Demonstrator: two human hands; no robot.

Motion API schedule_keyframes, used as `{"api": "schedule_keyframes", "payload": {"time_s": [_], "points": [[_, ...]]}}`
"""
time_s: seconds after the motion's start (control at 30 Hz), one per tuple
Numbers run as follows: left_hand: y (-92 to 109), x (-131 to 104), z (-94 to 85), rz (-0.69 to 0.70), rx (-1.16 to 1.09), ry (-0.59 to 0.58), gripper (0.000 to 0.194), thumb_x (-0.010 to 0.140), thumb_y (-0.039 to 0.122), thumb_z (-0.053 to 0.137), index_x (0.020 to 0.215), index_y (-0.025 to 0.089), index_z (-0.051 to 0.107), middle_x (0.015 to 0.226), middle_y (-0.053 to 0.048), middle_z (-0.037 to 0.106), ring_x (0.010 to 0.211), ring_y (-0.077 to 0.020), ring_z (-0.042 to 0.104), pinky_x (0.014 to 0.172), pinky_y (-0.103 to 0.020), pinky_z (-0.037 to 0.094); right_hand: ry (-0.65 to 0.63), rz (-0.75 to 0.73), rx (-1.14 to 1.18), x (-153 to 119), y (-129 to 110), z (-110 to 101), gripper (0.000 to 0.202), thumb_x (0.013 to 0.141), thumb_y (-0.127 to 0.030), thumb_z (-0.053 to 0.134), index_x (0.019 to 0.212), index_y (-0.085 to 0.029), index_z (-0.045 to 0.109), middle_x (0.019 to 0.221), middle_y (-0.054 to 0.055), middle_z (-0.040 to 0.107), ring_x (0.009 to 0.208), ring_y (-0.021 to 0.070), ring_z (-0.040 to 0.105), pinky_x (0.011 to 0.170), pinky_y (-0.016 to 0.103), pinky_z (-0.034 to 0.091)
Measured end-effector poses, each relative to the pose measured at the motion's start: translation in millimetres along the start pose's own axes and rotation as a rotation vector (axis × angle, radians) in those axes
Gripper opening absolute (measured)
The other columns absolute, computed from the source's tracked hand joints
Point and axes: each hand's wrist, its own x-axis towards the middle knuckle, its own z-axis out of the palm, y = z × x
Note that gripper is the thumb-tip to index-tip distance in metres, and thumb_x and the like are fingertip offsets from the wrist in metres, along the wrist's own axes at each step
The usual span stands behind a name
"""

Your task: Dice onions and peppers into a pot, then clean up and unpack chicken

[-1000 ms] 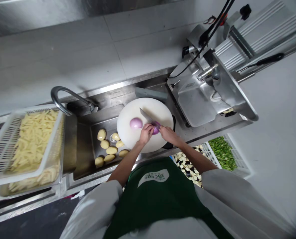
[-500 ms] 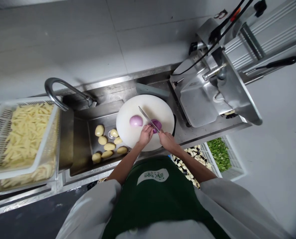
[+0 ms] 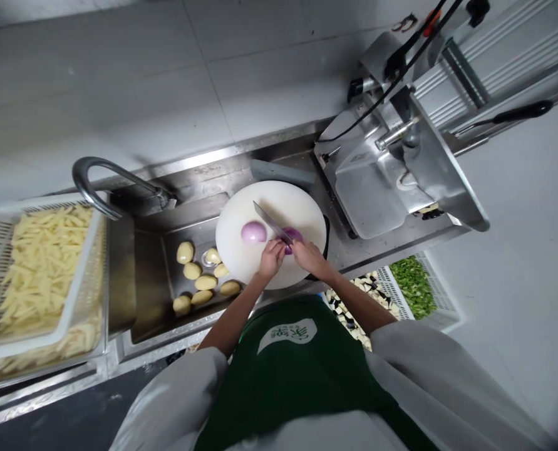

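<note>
A round white cutting board (image 3: 241, 263) lies across the sink edge and counter. My right hand (image 3: 308, 258) is closed round the handle of a knife (image 3: 270, 220), whose blade points up and left across the board. Under and beside the blade is a purple onion piece (image 3: 293, 235), partly hidden by the knife and my fingers. My left hand (image 3: 272, 257) has its fingers bunched at the onion's left and lower side, touching it. Another purple onion piece (image 3: 253, 232), rounded side up, rests on the board to the left of the blade.
Several peeled potatoes (image 3: 206, 282) lie in the steel sink (image 3: 151, 269) under a curved faucet (image 3: 114, 168). At left stands a white basket (image 3: 74, 307) of cut potato strips. A metal slicing machine (image 3: 370, 194) stands right, above crates of chopped greens (image 3: 413, 287) and diced eggplant (image 3: 372, 289).
The whole view has shifted slightly. My right hand and the knife have moved a little up and left relative to the board, closer to my left hand.
</note>
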Motion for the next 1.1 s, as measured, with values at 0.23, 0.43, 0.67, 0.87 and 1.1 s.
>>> {"api": "schedule_keyframes", "payload": {"time_s": [0.23,0.43,0.67,0.87,1.1], "points": [[-2.6,13.2,-47.7,-0.016,-0.025,-0.022,0.021,0.102,0.033,0.057,0.104,0.022,0.075,0.101,-0.008,0.076,0.091,-0.0207,0.073,0.084,-0.037,0.062,0.117,0.229,0.029,-39.8,39.2,-23.8,0.040,0.114,-0.033,0.026,0.127,-0.009,0.056,0.109,0.022,0.075,0.100,0.0298,0.074,0.082,0.031,0.048],[18.7,81.8,-67.1,0.068,0.033,0.039,0.023,0.103,0.028,0.053,0.099,0.021,0.074,0.099,-0.008,0.075,0.093,-0.0204,0.072,0.086,-0.035,0.060,0.153,0.248,0.142,-39.2,60.0,-11.8,0.042,0.114,-0.032,0.029,0.134,-0.007,0.056,0.112,0.020,0.076,0.106,0.0317,0.073,0.085,0.032,0.047],[46.6,82.1,-94.1,0.055,0.066,0.447,0.017,0.102,0.024,0.057,0.102,0.021,0.073,0.099,-0.006,0.070,0.099,-0.0196,0.068,0.091,-0.036,0.056,0.213,0.268,0.130,-50.2,66.5,-23.0,0.045,0.114,-0.036,0.027,0.133,-0.011,0.060,0.107,0.018,0.076,0.098,0.0303,0.073,0.082,0.032,0.047],[54.3,86.1,-46.3,0.112,0.057,0.022,0.023,0.095,0.012,0.053,0.103,0.021,0.073,0.108,-0.008,0.070,0.106,-0.0225,0.066,0.095,-0.039,0.056,0.425,0.512,0.077,-119.7,134.7,-8.5,0.037,0.112,-0.037,0.036,0.117,-0.011,0.062,0.086,0.016,0.074,0.080,0.0292,0.070,0.069,0.030,0.039],[46.7,137.9,71.0,0.396,0.197,-0.951,0.053,0.063,-0.004,0.063,0.106,0.026,0.075,0.115,-0.008,0.070,0.117,-0.0308,0.062,0.104,-0.048,0.050,0.517,0.641,0.208,-184.5,162.9,52.3,0.034,0.108,-0.036,0.038,0.105,-0.014,0.064,0.082,0.015,0.072,0.071,0.0275,0.065,0.066,0.032,0.037]]}}
